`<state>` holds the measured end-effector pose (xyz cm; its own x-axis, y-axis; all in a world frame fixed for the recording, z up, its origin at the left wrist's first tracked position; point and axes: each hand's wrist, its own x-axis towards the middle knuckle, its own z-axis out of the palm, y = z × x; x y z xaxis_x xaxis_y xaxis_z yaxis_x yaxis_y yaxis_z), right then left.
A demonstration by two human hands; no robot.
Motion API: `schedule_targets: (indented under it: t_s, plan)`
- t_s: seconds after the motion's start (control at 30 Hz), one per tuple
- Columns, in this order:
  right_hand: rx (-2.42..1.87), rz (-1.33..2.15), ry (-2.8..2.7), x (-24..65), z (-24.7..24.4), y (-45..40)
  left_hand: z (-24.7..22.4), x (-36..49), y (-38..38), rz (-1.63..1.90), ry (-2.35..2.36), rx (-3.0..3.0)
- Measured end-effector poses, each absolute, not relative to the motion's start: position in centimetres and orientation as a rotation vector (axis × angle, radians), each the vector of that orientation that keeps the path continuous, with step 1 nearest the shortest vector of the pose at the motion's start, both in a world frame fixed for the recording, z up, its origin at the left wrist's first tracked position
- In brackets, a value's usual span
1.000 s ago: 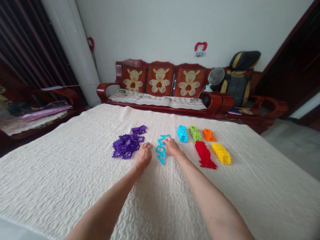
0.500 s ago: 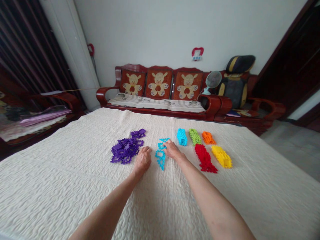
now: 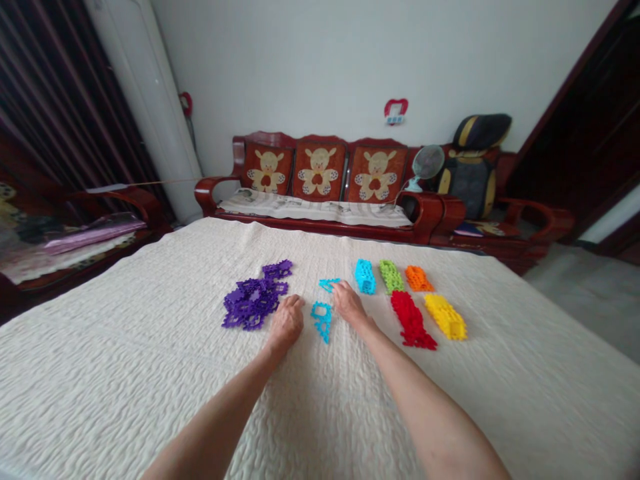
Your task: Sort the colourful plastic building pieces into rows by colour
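Note:
My left hand point(image 3: 287, 321) rests on the quilted cover, fingers curled together, just right of a pile of purple lattice pieces point(image 3: 253, 301). What its fingers hold, if anything, is hidden. My right hand point(image 3: 349, 303) is closed beside a light-blue triangular piece point(image 3: 329, 285); its fingertips are too small to show what is between them. Nearer to me lie light-blue pieces point(image 3: 321, 319), a square one and a pointed one. Right of my right hand are a light-blue block point(image 3: 365, 277), a green one point(image 3: 391, 276), an orange one point(image 3: 418, 278), a red one point(image 3: 411, 320) and a yellow one point(image 3: 445, 317).
The cream quilted cover point(image 3: 150, 347) spreads under everything. Beyond its far edge stands a red wooden sofa point(image 3: 300, 223) with bear cushions. A small fan point(image 3: 428, 162) and a padded seat point(image 3: 467, 180) are at the back right.
A light-blue piece that lay between the triangle and the square piece no longer shows there. My right hand has shifted slightly right; my left hand has hardly moved.

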<state>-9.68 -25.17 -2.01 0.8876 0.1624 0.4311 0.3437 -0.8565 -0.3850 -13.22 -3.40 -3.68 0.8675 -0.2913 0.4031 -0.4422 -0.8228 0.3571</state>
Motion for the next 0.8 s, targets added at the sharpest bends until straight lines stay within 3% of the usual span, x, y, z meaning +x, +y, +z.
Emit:
schedule_targets:
  t_s: [0.33,0.57,0.8]
  plan:
    - [-2.432,-0.594,0.116,-11.8,-2.2,-28.0,-3.8,-13.1,-3.2,0.454,-0.554,2.611]
    - [-2.699,-0.140,0.234,-13.3,0.6,-29.5,-3.7,-13.0,-3.2,0.455,-0.542,2.621]
    - [-2.781,-0.077,0.378,-14.3,2.3,-27.8,-3.5,-13.3,-3.2,0.471,-0.558,2.604]
